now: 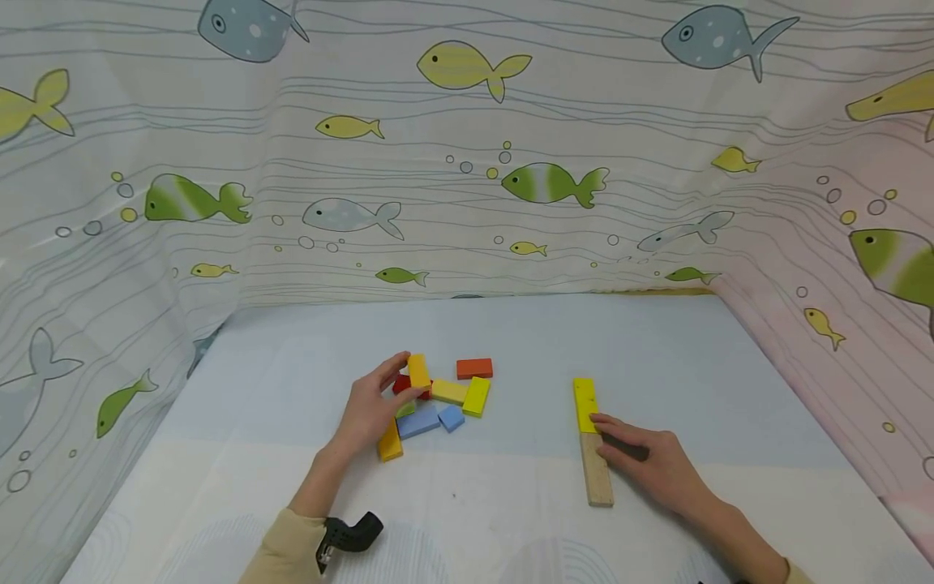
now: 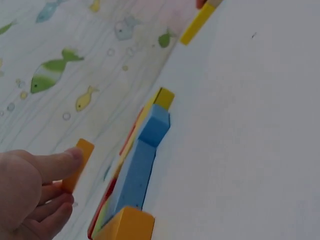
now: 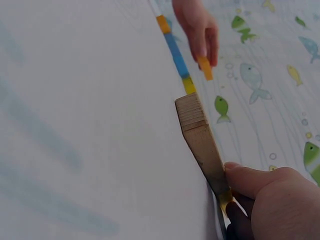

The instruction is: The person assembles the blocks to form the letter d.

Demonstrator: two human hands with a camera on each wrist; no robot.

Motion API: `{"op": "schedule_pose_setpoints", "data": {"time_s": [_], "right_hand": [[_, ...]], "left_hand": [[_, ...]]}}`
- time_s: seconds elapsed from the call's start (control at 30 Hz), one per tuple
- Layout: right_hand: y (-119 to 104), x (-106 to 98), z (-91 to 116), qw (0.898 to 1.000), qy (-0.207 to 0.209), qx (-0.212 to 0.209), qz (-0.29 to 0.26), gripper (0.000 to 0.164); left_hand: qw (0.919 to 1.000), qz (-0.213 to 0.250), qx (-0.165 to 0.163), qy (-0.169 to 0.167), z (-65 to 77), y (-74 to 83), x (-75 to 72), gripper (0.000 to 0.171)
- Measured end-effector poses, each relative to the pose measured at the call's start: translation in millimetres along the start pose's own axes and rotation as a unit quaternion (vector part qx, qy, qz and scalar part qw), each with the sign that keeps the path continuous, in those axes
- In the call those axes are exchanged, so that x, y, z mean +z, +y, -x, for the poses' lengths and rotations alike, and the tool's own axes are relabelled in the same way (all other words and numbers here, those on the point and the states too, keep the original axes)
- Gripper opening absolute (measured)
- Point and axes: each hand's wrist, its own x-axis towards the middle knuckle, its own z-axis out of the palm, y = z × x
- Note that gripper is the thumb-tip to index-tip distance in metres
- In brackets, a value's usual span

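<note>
My left hand (image 1: 368,410) pinches a yellow-orange block (image 1: 418,371) between thumb and fingers, raised over a loose group of blocks. In the left wrist view, this orange block (image 2: 79,162) stands tilted in the fingertips. At the right, a yellow block (image 1: 583,397) and a plain wooden block (image 1: 597,478) lie end to end in a line. My right hand (image 1: 660,466) rests its fingertips and thumb along the right side of that line, near the joint. The right wrist view has the thumb against the wooden block (image 3: 200,145).
Around the left hand lie a red-orange block (image 1: 474,368), a bright yellow block (image 1: 477,397), a pale yellow block (image 1: 448,392), a long blue block (image 1: 418,422), a small blue block (image 1: 452,418) and an orange block (image 1: 390,442). A fish-print curtain (image 1: 452,162) surrounds the table (image 1: 511,519).
</note>
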Motion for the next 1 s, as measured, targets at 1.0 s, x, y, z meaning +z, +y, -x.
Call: {"op": "schedule_pose_setpoints", "data": {"time_s": [1.0], "right_hand": [[1.9,0.2,-2.0,1.000,-0.015,0.000,0.011,0.039]], "left_hand": [[0.9916,0.000,0.084,-0.098,-30.6,80.0,99.6,0.064]]}}
